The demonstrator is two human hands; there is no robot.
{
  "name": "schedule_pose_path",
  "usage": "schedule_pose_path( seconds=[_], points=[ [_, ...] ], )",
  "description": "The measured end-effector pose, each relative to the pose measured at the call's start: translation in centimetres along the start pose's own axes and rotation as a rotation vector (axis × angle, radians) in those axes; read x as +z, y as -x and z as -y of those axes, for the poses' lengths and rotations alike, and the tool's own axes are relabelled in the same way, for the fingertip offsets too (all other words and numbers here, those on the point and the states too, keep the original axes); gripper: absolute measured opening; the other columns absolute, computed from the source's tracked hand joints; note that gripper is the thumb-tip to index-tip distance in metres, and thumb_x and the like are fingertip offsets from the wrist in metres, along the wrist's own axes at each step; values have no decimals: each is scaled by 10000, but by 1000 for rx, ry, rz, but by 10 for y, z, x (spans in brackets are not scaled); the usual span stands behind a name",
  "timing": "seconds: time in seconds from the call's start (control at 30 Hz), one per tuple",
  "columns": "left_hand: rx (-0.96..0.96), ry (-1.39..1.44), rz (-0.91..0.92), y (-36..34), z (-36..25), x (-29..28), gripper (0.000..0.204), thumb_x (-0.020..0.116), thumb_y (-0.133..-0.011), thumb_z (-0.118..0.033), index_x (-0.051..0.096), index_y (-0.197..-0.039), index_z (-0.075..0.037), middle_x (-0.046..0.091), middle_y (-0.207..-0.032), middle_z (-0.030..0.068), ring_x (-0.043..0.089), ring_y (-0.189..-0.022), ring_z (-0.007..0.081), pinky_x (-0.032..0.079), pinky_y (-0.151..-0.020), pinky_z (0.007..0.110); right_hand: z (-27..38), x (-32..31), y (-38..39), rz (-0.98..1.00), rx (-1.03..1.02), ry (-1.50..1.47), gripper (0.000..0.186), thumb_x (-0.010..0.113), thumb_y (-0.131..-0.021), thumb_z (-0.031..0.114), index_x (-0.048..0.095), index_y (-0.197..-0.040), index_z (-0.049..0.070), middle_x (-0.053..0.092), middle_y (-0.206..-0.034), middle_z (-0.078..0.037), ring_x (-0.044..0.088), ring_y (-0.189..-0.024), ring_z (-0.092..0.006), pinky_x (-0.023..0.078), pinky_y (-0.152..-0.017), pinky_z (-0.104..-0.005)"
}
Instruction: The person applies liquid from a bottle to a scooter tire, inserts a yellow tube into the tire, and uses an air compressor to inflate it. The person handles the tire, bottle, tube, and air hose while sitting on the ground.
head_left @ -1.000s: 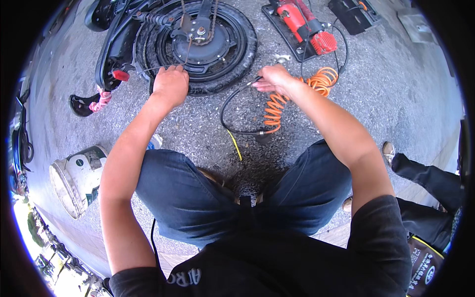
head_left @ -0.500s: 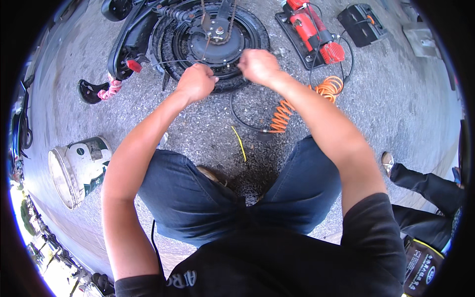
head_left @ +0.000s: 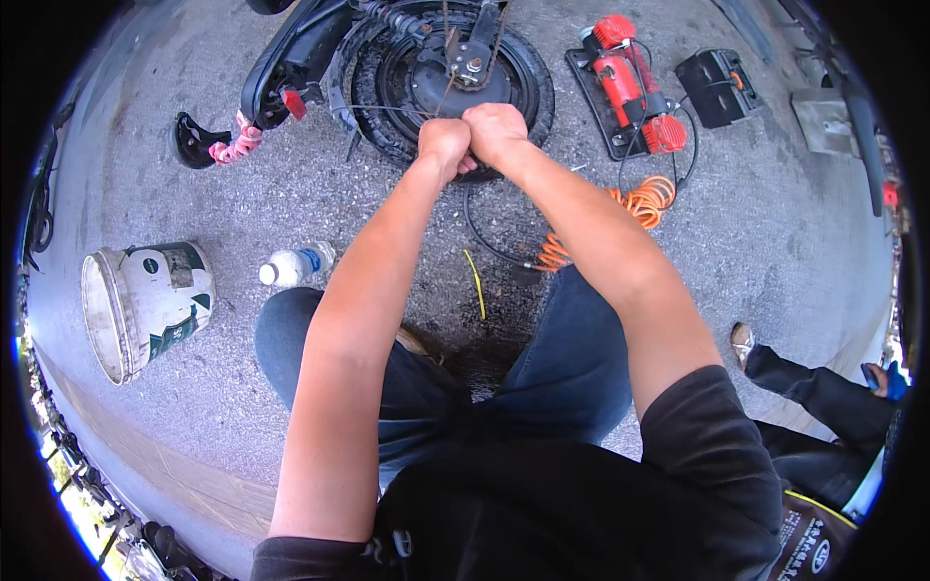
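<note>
Side by side at the near edge of a black wheel (head_left: 536, 101), my left hand (head_left: 445, 145) and my right hand (head_left: 495, 127) are nearly touching. Both are closed, the fingers curled in, and whatever they grip is hidden behind the knuckles. The wheel carries a dark tyre, with a hub and chain sprocket (head_left: 472, 68) just beyond my hands. A thin cable (head_left: 386, 108) runs in from the left toward the hub. From just below my hands a black hose (head_left: 474, 225) curves down to an orange coiled hose (head_left: 552, 254).
On the right stand a red air compressor (head_left: 620, 89) and an open black case (head_left: 719, 87). A white bucket (head_left: 165, 300) lies on its side at left, near a plastic bottle (head_left: 296, 262). A yellow strip (head_left: 476, 285) lies before me. Another person's leg (head_left: 804, 382) extends in at right.
My left hand has moved right and up against my right hand; before, they were apart over the tyre. The view has shifted, and the bottle now shows fully.
</note>
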State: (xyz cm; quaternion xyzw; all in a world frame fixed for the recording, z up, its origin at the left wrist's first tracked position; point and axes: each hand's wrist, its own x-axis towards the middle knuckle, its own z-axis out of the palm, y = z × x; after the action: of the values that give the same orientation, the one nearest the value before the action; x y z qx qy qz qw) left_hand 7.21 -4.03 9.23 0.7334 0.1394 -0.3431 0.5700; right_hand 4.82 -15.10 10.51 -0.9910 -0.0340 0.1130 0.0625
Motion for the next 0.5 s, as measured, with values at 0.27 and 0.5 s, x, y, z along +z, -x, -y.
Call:
schedule_pose_path(
  seconds=[0.27, 0.5],
  points=[
    [-150, 175, 226, -20, 8, -16, 462, 384, -1081, -334, 598, -793, -43, 590, -614, 108, 629, -508, 253, 521, -481, 377, -2, 25, 0, -193, -96, 32, 229, 611, -900, 170, 729, -1017, 12, 721, -1067, -202, 729, -967, -339, 589, -820, -421],
    [-178, 211, 265, -20, 10, -17, 559, 345, -1109, -498, 598, -858, -67, 574, -624, 74, 560, -484, 223, 486, -482, 363, -2, 27, 9, -283, -116, 44, 201, 626, -884, 164, 710, -1002, 25, 703, -1003, -184, 729, -938, -323, 588, -809, -433]
  ],
)
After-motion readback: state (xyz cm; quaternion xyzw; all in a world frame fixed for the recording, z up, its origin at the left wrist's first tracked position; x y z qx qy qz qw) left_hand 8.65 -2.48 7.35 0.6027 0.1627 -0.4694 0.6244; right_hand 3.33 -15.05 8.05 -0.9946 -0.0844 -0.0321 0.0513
